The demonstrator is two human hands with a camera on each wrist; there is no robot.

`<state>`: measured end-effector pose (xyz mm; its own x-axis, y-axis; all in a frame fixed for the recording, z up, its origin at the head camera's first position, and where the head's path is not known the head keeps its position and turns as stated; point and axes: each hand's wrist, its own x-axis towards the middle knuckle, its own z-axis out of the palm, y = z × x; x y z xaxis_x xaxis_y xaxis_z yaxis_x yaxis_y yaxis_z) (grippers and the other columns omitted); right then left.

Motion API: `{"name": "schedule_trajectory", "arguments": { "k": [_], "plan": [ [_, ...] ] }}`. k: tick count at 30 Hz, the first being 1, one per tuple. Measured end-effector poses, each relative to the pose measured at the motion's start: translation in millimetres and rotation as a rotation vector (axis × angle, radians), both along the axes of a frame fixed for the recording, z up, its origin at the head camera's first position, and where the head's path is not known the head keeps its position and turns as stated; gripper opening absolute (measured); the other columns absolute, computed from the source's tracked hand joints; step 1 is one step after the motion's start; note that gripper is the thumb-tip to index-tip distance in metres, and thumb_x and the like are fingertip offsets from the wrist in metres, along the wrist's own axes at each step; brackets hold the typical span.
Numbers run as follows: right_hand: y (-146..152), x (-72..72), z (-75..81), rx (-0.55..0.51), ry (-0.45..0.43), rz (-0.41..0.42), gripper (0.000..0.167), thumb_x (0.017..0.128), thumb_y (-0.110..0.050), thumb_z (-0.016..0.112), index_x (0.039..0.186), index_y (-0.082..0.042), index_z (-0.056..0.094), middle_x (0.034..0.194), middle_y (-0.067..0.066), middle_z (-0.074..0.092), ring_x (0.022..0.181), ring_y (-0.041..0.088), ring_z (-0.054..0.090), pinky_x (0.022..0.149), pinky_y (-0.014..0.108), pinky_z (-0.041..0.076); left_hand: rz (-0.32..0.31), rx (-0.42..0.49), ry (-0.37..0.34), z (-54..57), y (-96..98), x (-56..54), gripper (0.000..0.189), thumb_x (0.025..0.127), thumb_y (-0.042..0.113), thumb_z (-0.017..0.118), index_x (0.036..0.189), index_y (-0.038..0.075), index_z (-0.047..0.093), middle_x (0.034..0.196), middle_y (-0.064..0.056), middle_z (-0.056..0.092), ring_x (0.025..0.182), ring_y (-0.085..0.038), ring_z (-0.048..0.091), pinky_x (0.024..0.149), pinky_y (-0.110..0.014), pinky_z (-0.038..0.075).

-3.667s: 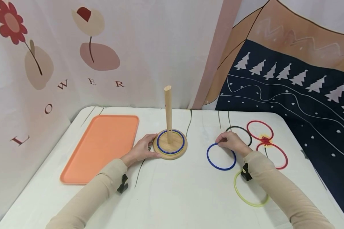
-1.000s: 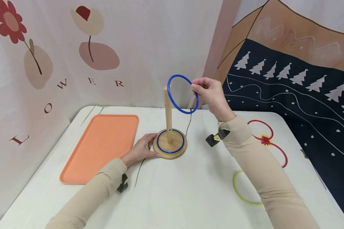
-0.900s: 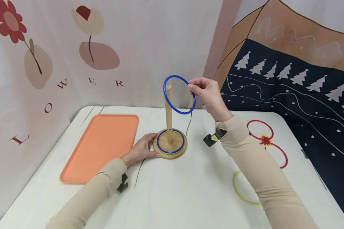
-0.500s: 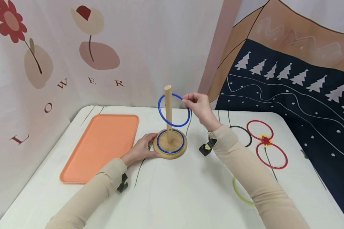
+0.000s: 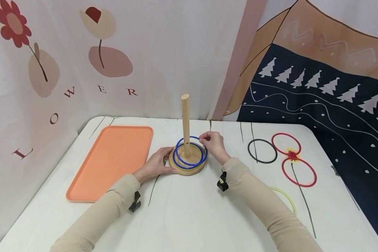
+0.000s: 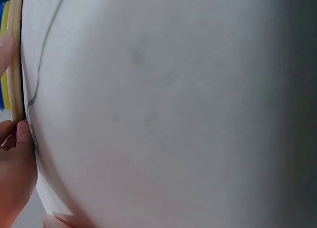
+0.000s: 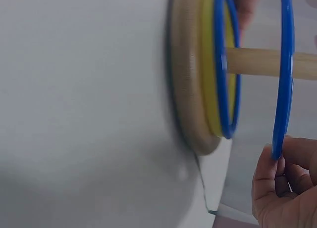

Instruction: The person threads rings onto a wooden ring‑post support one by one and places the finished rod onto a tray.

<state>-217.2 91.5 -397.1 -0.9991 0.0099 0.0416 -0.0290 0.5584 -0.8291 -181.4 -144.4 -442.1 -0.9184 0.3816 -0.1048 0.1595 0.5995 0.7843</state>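
Observation:
A wooden ring-toss stand, with a round base [image 5: 188, 173] and an upright peg [image 5: 185, 117], stands mid-table. My left hand [image 5: 155, 163] grips the base's left edge, thumb at the front and fingers behind. Between thumb and fingertips, my right hand [image 5: 215, 145] pinches the right side of a blue ring [image 7: 284, 94]. That ring encircles the peg, tilted, a little above the rings below it. Lower down, a second blue ring [image 7: 220, 69] lies on a yellow ring [image 7: 210, 84] on the base.
An orange tray [image 5: 113, 157] lies left of the stand. To the right are a black ring [image 5: 262, 140], two red rings [image 5: 272, 140] tied or joined by a red-yellow patch, and a yellow-green ring [image 5: 288, 196] partly hidden by the right sleeve.
My right hand picked the blue ring up from the right side of the table, carried it over the peg's top and lowered it down around the peg. The left hand stayed on the base.

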Motion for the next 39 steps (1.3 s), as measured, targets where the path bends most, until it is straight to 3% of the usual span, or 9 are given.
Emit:
{"name": "schedule_trajectory", "arguments": {
  "k": [7, 16, 25, 39],
  "plan": [
    [-9, 2.1, -6.4, 0.061, 0.020, 0.001, 0.004, 0.083, -0.003, 0.067, 0.085, -0.002, 0.071, 0.081, 0.009, 0.069, 0.070, 0.015, 0.058, 0.058, 0.018, 0.047, 0.010, -0.011, -0.010, -0.2, 1.1, -1.1, 0.096, 0.068, 0.026, 0.085, 0.144, 0.000, 0.032, 0.147, -0.017, 0.034, 0.133, -0.029, 0.039, 0.112, -0.036, 0.037],
    [-14, 1.3, -10.5, 0.089, 0.034, -0.004, 0.004, 0.084, -0.004, 0.068, 0.084, -0.002, 0.071, 0.082, 0.009, 0.070, 0.075, 0.019, 0.062, 0.069, 0.027, 0.053, 0.025, -0.022, -0.020, 2.8, 2.7, 0.7, 0.098, 0.067, 0.028, 0.085, 0.145, 0.002, 0.031, 0.148, -0.016, 0.033, 0.133, -0.028, 0.039, 0.112, -0.035, 0.037],
    [-15, -1.1, -13.8, 0.112, 0.057, 0.001, 0.005, 0.084, -0.005, 0.068, 0.082, -0.003, 0.072, 0.080, 0.008, 0.070, 0.074, 0.018, 0.062, 0.068, 0.028, 0.052, 0.028, -0.013, -0.024, 0.8, 2.3, 0.1, 0.097, 0.068, 0.025, 0.085, 0.144, 0.001, 0.031, 0.148, -0.016, 0.033, 0.133, -0.028, 0.039, 0.112, -0.035, 0.037],
    [-16, -3.4, -16.2, 0.098, 0.007, -0.006, 0.005, 0.085, -0.007, 0.068, 0.084, -0.004, 0.072, 0.082, 0.007, 0.070, 0.074, 0.017, 0.060, 0.066, 0.025, 0.051, 0.028, 0.002, -0.030, 0.4, 1.6, -0.2, 0.095, 0.068, 0.023, 0.085, 0.144, 0.001, 0.032, 0.148, -0.016, 0.033, 0.131, -0.028, 0.041, 0.112, -0.036, 0.037]
  ]
}}
